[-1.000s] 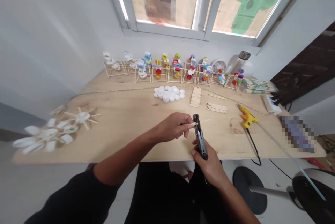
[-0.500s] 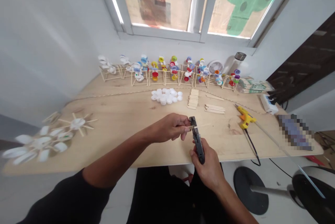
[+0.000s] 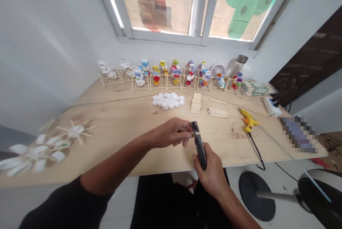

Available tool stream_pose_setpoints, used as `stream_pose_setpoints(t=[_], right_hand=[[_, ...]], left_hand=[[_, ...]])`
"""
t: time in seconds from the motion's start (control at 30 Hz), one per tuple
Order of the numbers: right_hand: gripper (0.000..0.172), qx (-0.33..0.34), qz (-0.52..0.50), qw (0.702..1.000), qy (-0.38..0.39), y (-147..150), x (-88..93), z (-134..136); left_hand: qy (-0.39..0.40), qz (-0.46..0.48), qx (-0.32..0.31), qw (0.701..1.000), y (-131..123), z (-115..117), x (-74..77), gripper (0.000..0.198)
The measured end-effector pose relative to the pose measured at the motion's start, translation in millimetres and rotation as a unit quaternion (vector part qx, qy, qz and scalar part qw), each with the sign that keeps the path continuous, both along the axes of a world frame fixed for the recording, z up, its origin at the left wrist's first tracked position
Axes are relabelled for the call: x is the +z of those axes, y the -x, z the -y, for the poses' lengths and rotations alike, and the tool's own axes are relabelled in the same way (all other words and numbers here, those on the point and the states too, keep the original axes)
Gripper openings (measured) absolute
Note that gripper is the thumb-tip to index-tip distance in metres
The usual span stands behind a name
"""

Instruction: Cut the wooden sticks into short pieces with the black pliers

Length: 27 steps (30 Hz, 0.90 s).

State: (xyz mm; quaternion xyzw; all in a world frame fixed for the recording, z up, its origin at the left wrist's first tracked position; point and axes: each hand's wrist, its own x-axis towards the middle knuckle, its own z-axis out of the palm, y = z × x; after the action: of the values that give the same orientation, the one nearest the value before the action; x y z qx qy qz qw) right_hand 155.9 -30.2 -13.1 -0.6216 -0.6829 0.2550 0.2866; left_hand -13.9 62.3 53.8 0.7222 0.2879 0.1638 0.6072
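Observation:
My left hand pinches one end of a thin wooden stick that points right, low over the wooden table. My right hand is wrapped round the handles of black pliers, held near the table's front edge. The pliers' jaws are closed across the stick right beside my left fingertips.
A pile of white bottle caps and two stacks of flat wooden sticks lie mid-table. A yellow glue gun lies to the right. Cap-and-stick models line the back wall. White spoon wheels lie at the left.
My hands, the stick and the pliers have stayed together with little relative motion. The view has tilted slightly, so the table sits a bit differently in the picture.

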Motion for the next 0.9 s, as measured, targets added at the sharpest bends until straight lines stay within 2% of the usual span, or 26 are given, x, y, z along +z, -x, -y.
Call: stream_pose_setpoints(t=[0.3,0.57,0.9], right_hand=[[0.008,0.000,0.006,1.000,-0.001,2.9,-0.5,0.5],[0.011,-0.007,-0.006,1.000,0.002,6.4,-8.2,-4.5],[0.014,-0.021,0.006,1.000,0.014,9.9,-20.2,-15.4]], left_hand=[[-0.002,-0.004,0.002,1.000,2.1,-1.3,1.1,0.015],[-0.016,-0.031,0.021,0.999,3.2,-5.1,-0.8,0.016],[-0.016,-0.048,0.045,0.998,2.2,-19.5,-16.6,0.020]])
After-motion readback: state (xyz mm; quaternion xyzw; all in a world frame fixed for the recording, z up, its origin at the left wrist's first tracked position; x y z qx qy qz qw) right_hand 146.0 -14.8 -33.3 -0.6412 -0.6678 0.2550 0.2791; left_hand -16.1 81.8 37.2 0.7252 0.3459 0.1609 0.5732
